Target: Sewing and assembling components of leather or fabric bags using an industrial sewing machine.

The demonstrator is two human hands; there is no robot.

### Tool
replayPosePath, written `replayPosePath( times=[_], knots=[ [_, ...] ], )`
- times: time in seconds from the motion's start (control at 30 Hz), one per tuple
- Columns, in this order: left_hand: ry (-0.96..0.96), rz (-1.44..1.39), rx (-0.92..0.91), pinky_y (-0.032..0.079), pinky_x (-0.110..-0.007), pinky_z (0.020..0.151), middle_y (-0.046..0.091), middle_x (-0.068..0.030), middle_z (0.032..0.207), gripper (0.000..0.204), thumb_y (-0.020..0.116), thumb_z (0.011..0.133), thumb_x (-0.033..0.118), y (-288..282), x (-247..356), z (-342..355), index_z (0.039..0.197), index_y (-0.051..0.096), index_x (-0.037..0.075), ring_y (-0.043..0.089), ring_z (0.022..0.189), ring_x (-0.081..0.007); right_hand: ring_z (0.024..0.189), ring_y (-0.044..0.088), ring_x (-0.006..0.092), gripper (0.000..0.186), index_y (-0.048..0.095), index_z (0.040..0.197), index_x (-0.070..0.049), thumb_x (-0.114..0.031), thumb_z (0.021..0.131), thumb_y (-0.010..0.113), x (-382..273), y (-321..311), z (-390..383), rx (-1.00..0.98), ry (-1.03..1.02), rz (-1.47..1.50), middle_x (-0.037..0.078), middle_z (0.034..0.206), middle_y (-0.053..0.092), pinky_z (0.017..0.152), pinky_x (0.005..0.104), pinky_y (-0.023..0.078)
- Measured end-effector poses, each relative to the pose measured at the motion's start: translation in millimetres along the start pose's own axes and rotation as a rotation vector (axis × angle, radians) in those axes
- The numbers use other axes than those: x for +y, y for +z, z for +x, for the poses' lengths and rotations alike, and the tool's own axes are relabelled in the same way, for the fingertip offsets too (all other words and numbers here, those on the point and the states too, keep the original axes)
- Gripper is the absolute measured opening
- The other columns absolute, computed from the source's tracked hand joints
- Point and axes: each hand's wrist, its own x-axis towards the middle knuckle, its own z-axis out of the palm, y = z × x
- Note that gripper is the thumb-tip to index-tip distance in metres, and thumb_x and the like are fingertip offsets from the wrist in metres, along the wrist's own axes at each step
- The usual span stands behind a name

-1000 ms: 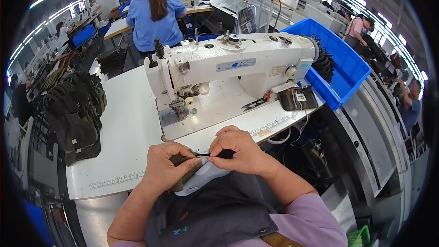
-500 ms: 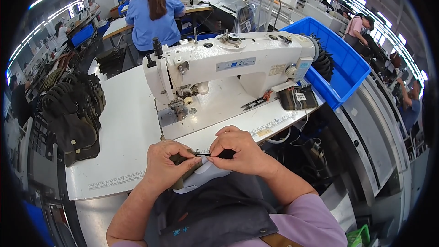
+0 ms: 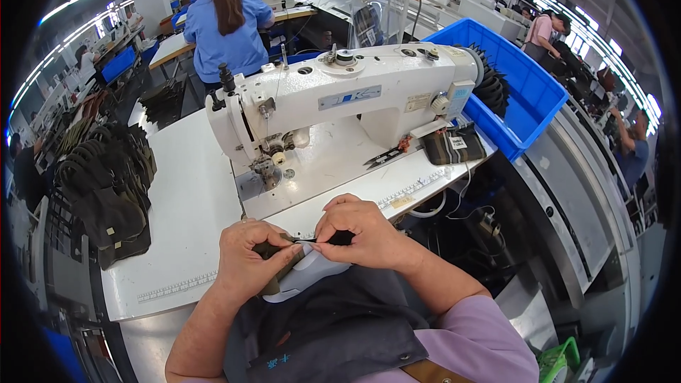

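Note:
Close to the front edge of the sewing table, my left hand (image 3: pixel 245 254) pinches an olive cloth piece (image 3: pixel 282 273) between thumb and fingers. A pale grey-white layer (image 3: pixel 313 274) lies against the cloth and hangs toward my lap. My right hand (image 3: pixel 369 232) is closed in a pinch on a thin dark edge of the same piece, its fingertips close to those of my left. The fingers hide much of the edge between them. Beyond my hands stands a white sewing machine (image 3: pixel 418 74), its needle area (image 3: pixel 268 169) apart from the cloth.
Dark cloth pieces (image 3: pixel 106 198) are stacked on the table's left. Black thread snips (image 3: pixel 383 157) and a folded striped cloth (image 3: pixel 448 149) lie at the right of the machine. Behind them is a blue crate (image 3: pixel 532 113) with dark pieces. A person in blue (image 3: pixel 223 35) sits ahead.
The table and machine have shifted slightly left in view. Both hands keep their pinch on the cloth, with little change between them.

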Motion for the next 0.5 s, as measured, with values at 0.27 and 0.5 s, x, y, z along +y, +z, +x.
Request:
replayPosePath(
  times=[0.27,0.5],
  knots=[
    [-0.193,-0.174,-0.009,0.052,-0.029,0.068,0.071,-0.0080,0.077,0.020,0.086,0.072,0.008,2.4,17.9,3.1,0.079,0.069,0.002,0.067,0.074,-0.0133,0.074,0.066,0.0226,0.013,0.066,0.076,-0.008,-0.008,0.076,0.079,2.9,1.6,-1.2,0.049,-0.040,-0.002,0.002,0.076,0.069,0.088,0.0346,0.049],
    [-0.124,-0.015,-0.177,0.050,-0.027,0.069,0.069,-0.0058,0.079,0.015,0.083,0.077,0.007,-4.1,11.5,9.0,0.088,0.074,0.001,0.064,0.075,-0.0112,0.079,0.066,0.0231,0.012,0.067,0.078,-0.009,-0.009,0.076,0.079,4.2,1.9,-2.8,0.023,-0.014,0.001,0.003,0.079,0.070,0.087,0.0342,0.049]
  ],
)
